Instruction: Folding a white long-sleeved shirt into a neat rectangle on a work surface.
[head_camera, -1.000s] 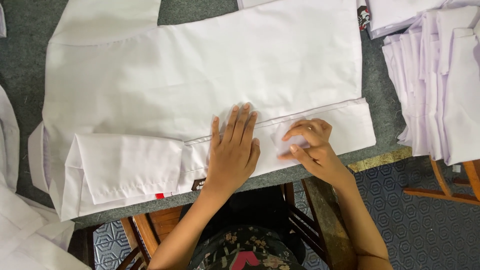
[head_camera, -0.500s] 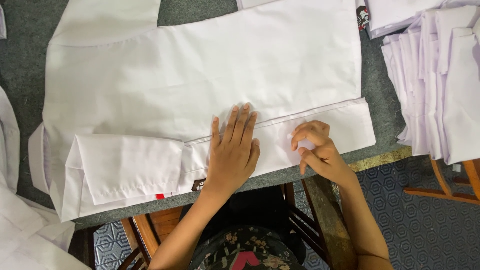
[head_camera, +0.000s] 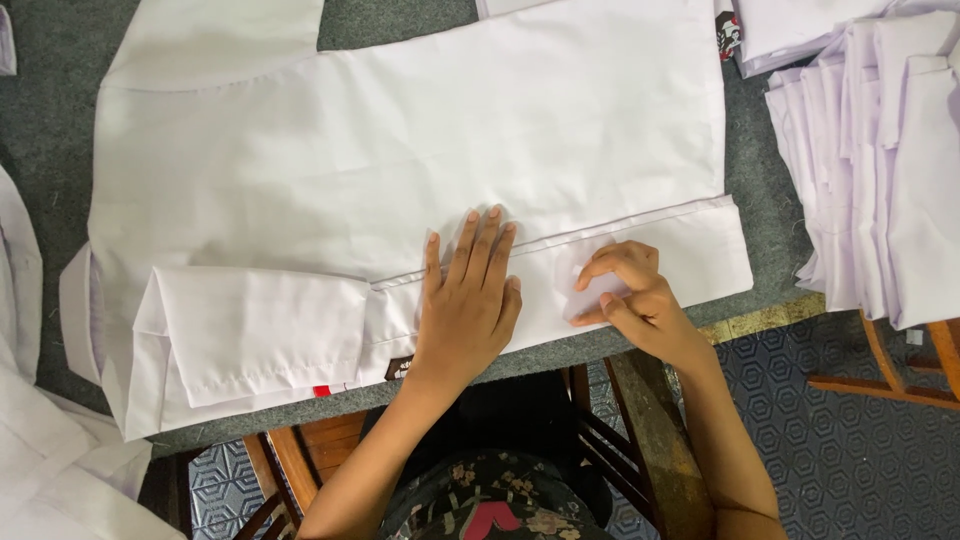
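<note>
The right hand (head_camera: 635, 295) has slid a little along the fold, fingers bent, pinching the white shirt (head_camera: 400, 180) on the grey desk (head_camera: 760, 190); the left hand (head_camera: 468, 300) lies flat, grip wide, pinning it down

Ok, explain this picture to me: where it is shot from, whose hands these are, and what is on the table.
The picture comes from a camera worn on a person's head, looking straight down at their own two bare hands. No machine is involved. A white shirt lies spread on a grey table, with one sleeve folded across its near edge. The left hand lies flat, palm down, on the folded strip of cloth. The right hand is beside it, fingers curled, pinching or pressing the same strip; nothing is lifted. At the right edge sits a stack of folded white garments. More white cloth shows at the left.
</note>
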